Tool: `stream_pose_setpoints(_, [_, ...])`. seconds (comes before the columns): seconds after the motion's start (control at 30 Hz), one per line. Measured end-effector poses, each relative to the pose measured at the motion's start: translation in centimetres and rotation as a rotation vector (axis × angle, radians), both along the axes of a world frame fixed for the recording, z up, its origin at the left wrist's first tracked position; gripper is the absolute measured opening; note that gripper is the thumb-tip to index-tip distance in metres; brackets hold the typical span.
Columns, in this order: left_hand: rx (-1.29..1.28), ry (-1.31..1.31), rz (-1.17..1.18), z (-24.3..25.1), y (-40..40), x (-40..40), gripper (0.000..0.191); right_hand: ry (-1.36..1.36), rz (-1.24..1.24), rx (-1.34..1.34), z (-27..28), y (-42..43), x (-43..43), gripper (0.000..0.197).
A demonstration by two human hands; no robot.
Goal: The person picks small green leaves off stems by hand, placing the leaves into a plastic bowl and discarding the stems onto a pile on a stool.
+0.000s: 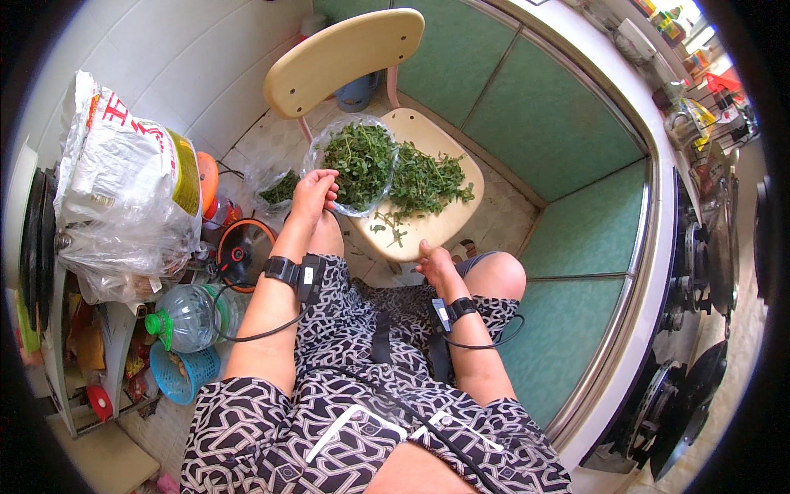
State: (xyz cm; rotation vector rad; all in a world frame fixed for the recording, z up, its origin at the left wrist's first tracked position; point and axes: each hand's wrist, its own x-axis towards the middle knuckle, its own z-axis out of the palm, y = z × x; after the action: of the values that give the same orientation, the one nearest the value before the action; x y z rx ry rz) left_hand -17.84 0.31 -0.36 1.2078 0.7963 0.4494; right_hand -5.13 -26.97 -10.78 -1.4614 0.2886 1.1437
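Before me stands a cream chair with a rounded seat (447, 129). A clear plastic bag (310, 151), heaped with leafy green stems (361, 160), rests at the seat's left side. Beside it lies a loose pile of the same greens (429, 176), and a few small sprigs (392, 228) are scattered nearer me. My left hand (316, 192) is by the bag's near left edge, fingers curled; whether they pinch anything is hidden. My right hand (438, 264) is at the seat's front edge with its thumb against the rim. Its other fingers are folded and partly hidden.
A second clear bag of greens (281, 188) is on the floor at left. A rack with a white printed sack (123, 154), a large plastic bottle (191, 318) and a blue basket (185, 373) stand left. Green cabinet panels (555, 123) and a gas stove (673, 296) flank the right.
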Motion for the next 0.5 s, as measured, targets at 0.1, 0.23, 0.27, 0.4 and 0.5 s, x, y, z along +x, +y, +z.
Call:
stream_pose_setpoints(0.1, [-0.008, -0.023, -0.026, 0.1, 0.0, 0.5, 0.021, 0.003, -0.056, 0.092, 0.5, 0.0, 0.0, 0.030])
stream_pose_setpoints(0.23, [0.058, 0.023, -0.040, -0.6, -0.5, 0.7, 0.021, -0.056, -0.090, -0.056, 0.6, 0.0, -0.3, 0.029])
stream_pose_setpoints(0.27, [0.056, 0.019, -0.036, -0.6, -0.7, 0.8, 0.020, -0.074, -0.038, -0.081, 0.7, -0.3, -0.2, 0.031])
stream_pose_setpoints(0.4, [0.119, 0.060, -0.066, -0.5, -0.7, 0.9, 0.021, -0.293, 0.221, -0.158, 4.0, -1.5, 0.3, 0.050])
stream_pose_setpoints(0.5, [0.162, 0.076, -0.081, -1.1, -0.2, 0.7, 0.023, -0.304, 0.443, -0.317, 5.3, -0.8, 1.7, 0.056])
